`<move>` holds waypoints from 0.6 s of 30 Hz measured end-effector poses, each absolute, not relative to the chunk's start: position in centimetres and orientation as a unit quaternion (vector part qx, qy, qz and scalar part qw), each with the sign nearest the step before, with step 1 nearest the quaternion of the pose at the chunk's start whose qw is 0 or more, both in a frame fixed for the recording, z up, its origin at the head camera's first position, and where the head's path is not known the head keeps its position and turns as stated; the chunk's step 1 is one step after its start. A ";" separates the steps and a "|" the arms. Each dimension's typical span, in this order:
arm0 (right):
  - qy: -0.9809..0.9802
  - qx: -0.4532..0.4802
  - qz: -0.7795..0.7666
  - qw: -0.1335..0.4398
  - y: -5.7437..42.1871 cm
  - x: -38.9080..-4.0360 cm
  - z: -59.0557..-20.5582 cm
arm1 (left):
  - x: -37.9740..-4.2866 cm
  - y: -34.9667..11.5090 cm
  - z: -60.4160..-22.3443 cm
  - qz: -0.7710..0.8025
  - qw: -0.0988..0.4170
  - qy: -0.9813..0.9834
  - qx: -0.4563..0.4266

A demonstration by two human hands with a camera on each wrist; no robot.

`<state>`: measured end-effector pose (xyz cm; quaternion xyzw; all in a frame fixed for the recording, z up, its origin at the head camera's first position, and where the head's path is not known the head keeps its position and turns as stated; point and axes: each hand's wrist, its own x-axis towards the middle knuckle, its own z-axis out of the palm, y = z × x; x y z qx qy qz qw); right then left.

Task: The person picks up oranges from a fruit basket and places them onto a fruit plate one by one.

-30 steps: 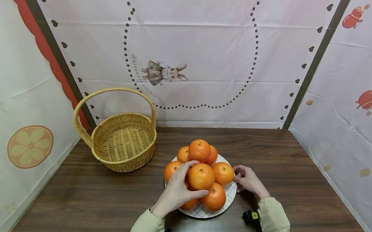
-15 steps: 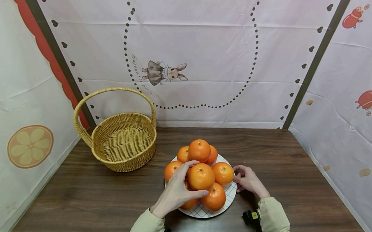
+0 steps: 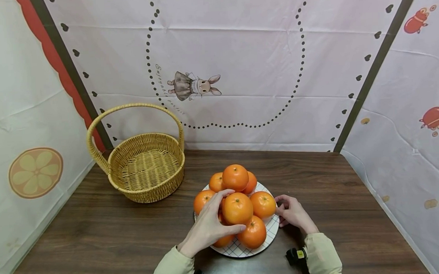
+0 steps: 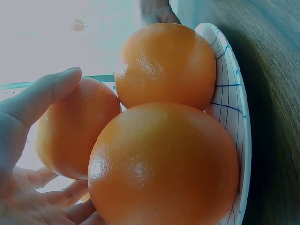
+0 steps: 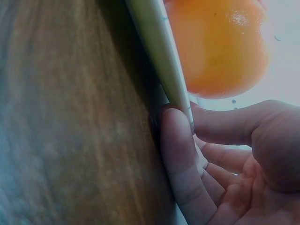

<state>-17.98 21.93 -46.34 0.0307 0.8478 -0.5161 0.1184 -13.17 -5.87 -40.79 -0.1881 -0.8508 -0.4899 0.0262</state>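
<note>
A white plate (image 3: 271, 234) with a dark grid pattern carries a heap of several oranges. Around the orange (image 3: 237, 209) at the top front of the heap, my left hand (image 3: 208, 226) curls its thumb and fingers. The left wrist view shows that same orange (image 4: 77, 129) between thumb and fingers, beside two larger-looking oranges nearer the camera. My right hand (image 3: 294, 213) is at the plate's right side. Its fingertips pinch the plate's rim (image 5: 161, 51) in the right wrist view, just below a neighbouring orange (image 5: 220, 47). The lower oranges are partly hidden.
A yellow wicker basket (image 3: 147, 192) with a tall arched handle stands at the back left of the dark wooden table (image 3: 136, 240), with nothing inside. Printed cloth walls (image 3: 231, 52) enclose the table at the back and both sides.
</note>
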 end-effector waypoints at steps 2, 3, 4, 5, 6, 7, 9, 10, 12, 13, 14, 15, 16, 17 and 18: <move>0.848 0.028 -0.516 0.117 21.9 -18.0 -46.4 | -13.2 -5.9 -40.8 -0.491 0.025 -0.851 -0.186; 0.848 0.027 -0.516 0.116 21.9 -18.0 -46.4 | -13.2 -5.9 -40.8 -0.492 0.023 -0.851 -0.185; 0.848 0.026 -0.516 0.116 22.0 -18.1 -46.4 | -13.2 -5.9 -40.8 -0.492 0.022 -0.850 -0.184; 0.849 0.026 -0.516 0.116 21.9 -18.1 -46.4 | -13.2 -5.9 -40.8 -0.494 0.021 -0.850 -0.184; 0.849 0.026 -0.515 0.116 22.0 -18.1 -46.4 | -13.2 -5.9 -40.8 -0.495 0.020 -0.849 -0.184; 0.849 0.025 -0.516 0.116 22.0 -18.1 -46.4 | -13.2 -6.0 -40.8 -0.496 0.018 -0.849 -0.184; 0.848 0.024 -0.516 0.117 22.0 -18.0 -46.4 | -13.2 -6.0 -40.8 -0.498 0.015 -0.847 -0.186; 0.847 0.025 -0.517 0.118 22.0 -18.0 -46.4 | -13.2 -6.0 -40.7 -0.499 0.014 -0.846 -0.188; 0.846 0.028 -0.518 0.120 22.0 -18.0 -46.4 | -13.2 -6.1 -40.7 -0.500 0.010 -0.844 -0.191; 0.846 0.028 -0.518 0.121 22.0 -18.0 -46.3 | -13.2 -6.1 -40.7 -0.502 0.007 -0.843 -0.192; 0.846 0.031 -0.519 0.121 22.0 -18.0 -46.3 | -13.3 -6.2 -40.7 -0.503 0.006 -0.842 -0.195; 0.846 0.031 -0.518 0.122 21.9 -18.0 -46.3 | -13.3 -6.3 -40.7 -0.503 0.005 -0.841 -0.197; 0.845 0.033 -0.519 0.121 21.9 -18.0 -46.3 | -13.3 -6.4 -40.6 -0.504 0.004 -0.841 -0.197; 0.846 0.034 -0.519 0.121 21.9 -18.0 -46.3 | -13.4 -6.5 -40.6 -0.504 0.004 -0.841 -0.198; 0.845 0.036 -0.520 0.120 21.9 -18.0 -46.3 | -13.4 -6.6 -40.5 -0.505 0.004 -0.840 -0.198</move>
